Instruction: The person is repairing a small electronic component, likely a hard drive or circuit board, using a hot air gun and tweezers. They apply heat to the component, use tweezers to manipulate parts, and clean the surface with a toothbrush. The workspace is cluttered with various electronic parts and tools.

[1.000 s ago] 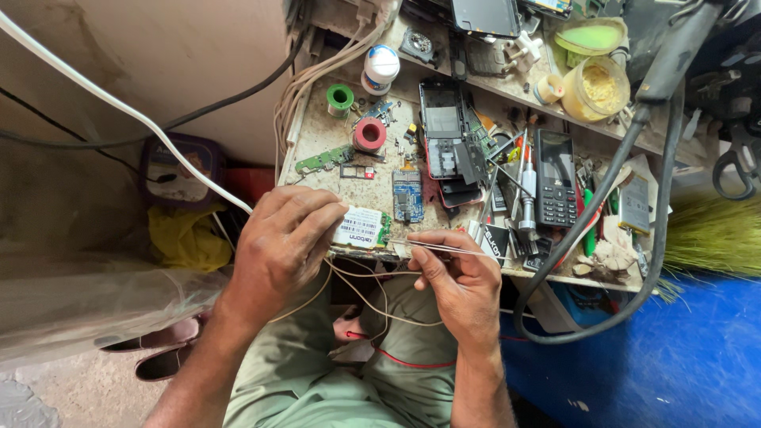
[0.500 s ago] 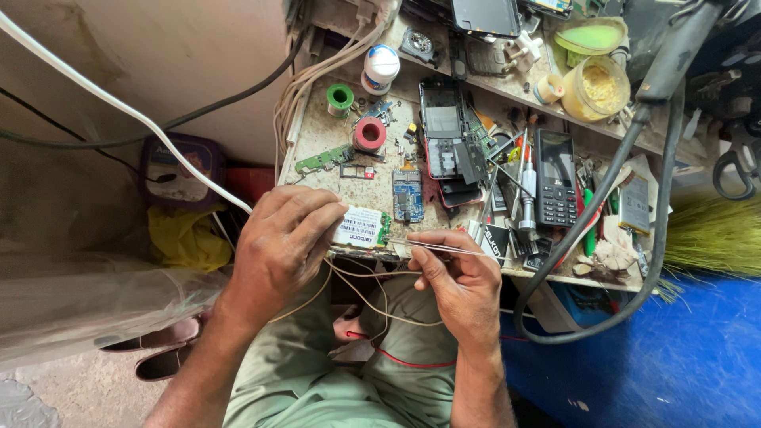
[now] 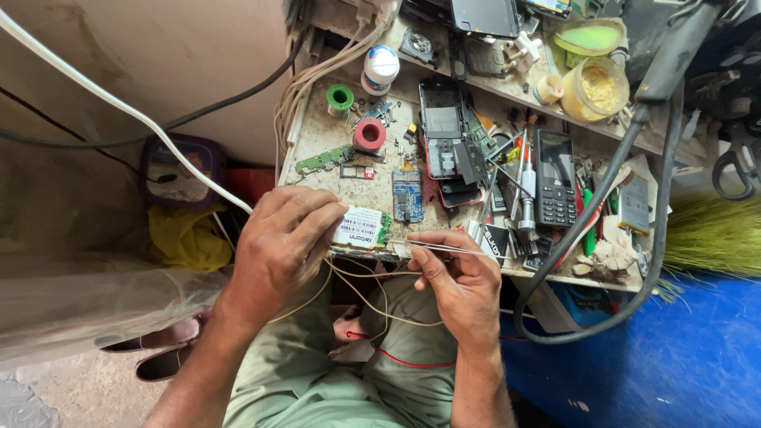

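So the person's left hand (image 3: pixel 281 242) is clamped down on a small board (image 3: pixel 363 230) with a white sticker on top, pinning it at the near edge of the tabletop (image 3: pixel 317 143), roughly dead center of the frame. Thumb and fingers are closed around the board's left end, so that grip is firmly shut on it.

Right hand (image 3: pixel 460 277) sits lower right of the board and pinches a pair of tweezers (image 3: pixel 444 247). Fingers are closed on the back end, and the thin metal tips run nearly flat across the frame, pointing left toward the board's right edge. The tips look like they're touching or just beside that green edge; too small to tell whether they're holding anything.

The key bit: the board lies directly left of the tweezers, its long side running left-right, in line with them. The right hand is the working one; the left just steadies.

Thin pale wires (image 3: pixel 372 297) loop down from the board over the person's lap. Further up the tabletop there's a blue board (image 3: pixel 407 195), a red spool (image 3: pixel 369 135), a green spool (image 3: pixel 340 98) and a black keypad phone (image 3: pixel 556 178) at center right.
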